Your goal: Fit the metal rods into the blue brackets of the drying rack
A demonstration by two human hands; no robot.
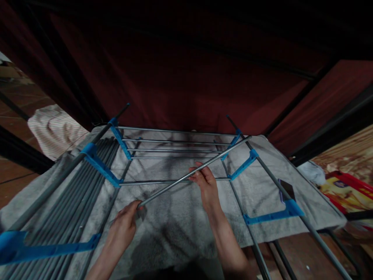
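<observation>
A thin grey metal tube [180,179] slants from lower left to upper right across the middle of the rack. My left hand [124,223] is closed around its lower end. Farther up, my right hand [205,181] pinches the same tube between thumb and fingers. Below and behind it lies a rack frame of grey tubes with blue plastic brackets [101,167]. Several crossbars [175,150] join its two sides at the far end, and a single crossbar [154,182] runs nearer to me. The tube's upper end overlaps the right side rail [266,171] in view; whether they touch I cannot tell.
Many loose grey tubes [78,190] lie side by side at the left on a grey cloth [166,225]. A phone [287,189] rests by the right rail. A red and yellow package [344,190] is at far right. Dark red fabric [186,77] hangs behind.
</observation>
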